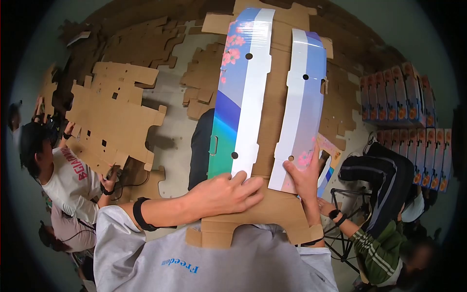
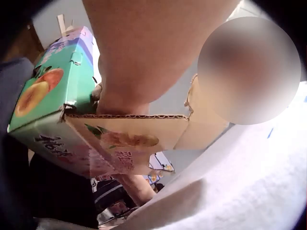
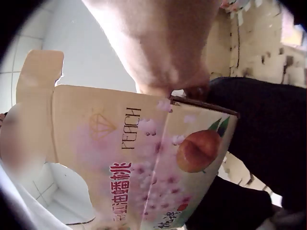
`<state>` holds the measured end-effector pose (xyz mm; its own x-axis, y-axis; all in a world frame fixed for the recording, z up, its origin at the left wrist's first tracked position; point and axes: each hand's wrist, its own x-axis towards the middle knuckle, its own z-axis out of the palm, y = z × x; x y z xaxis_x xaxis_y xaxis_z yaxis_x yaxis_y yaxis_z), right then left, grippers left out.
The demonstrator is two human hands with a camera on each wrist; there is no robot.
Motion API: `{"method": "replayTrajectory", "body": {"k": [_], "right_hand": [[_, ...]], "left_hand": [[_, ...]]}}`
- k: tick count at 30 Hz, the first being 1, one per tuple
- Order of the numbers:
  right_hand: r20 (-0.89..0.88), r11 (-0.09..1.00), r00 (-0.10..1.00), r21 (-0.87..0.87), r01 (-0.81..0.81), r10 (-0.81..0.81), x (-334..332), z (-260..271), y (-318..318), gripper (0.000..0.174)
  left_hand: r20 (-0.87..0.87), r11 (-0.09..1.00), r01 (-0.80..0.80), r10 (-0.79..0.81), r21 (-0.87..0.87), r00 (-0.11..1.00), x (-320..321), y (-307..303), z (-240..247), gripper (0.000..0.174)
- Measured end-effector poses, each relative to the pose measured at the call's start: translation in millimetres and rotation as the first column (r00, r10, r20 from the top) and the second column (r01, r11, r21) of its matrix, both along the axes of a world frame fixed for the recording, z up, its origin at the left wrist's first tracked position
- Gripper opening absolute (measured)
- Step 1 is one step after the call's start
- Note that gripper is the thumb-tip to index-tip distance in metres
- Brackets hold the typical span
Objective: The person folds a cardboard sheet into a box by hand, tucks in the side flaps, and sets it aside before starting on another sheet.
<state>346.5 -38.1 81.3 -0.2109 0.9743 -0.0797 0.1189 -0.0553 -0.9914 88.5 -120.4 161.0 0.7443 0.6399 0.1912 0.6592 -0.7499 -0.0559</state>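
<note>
That near brown flap on the peach carton in the near centre could crease or tear (cardboard gonna cardboard) if the right hand, pinching the right wall, pulls against the left hand, whose fingers curl onto the near left corner.

Shows 1 printed carton with pink blossoms, "PEACH", red characters and, toward the far end, 1 pictured peach. Bears 1 tan flap at the near end. Meets the right hand, mostly hidden, along the upper edge. Includes dark trousers farther off, white cloth nearest.
</note>
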Motion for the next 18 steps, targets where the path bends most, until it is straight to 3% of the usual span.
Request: {"method": "replayTrajectory", "body": {"k": [6,9,11,15,18], "right_hand": [[-0.004,1.0,1.0,-0.007,-0.016,0.016,4,-4,3,0.092],[-0.002,0.999,1.0,-0.032,-0.004,0.004,2,-3,0,0.094],[0.033,1.0,0.999,-0.009,-0.015,0.016,4,-6,2,0.097],[-0.059,0.999,0.998,-0.032,0.008,-0.01,7,-11,0,0.098],[-0.087,0.999,0.996,-0.046,0.017,-0.021,10,-12,-2,0.097]], "left_hand": [[0.096,0.996,0.081,-0.084,0.033,0.992,0,-3,-5,0.009],[-0.035,0.997,0.002,-0.005,-0.081,0.999,11,2,-25,0.005],[-0.095,0.989,0.028,-0.042,-0.143,0.995,9,8,-32,0.005],[-0.139,0.969,0.037,-0.072,-0.243,0.988,1,7,-18,0.026],[0.24,0.857,0.026,0.115,-0.514,0.964,-27,-8,-7,0.051]]}}
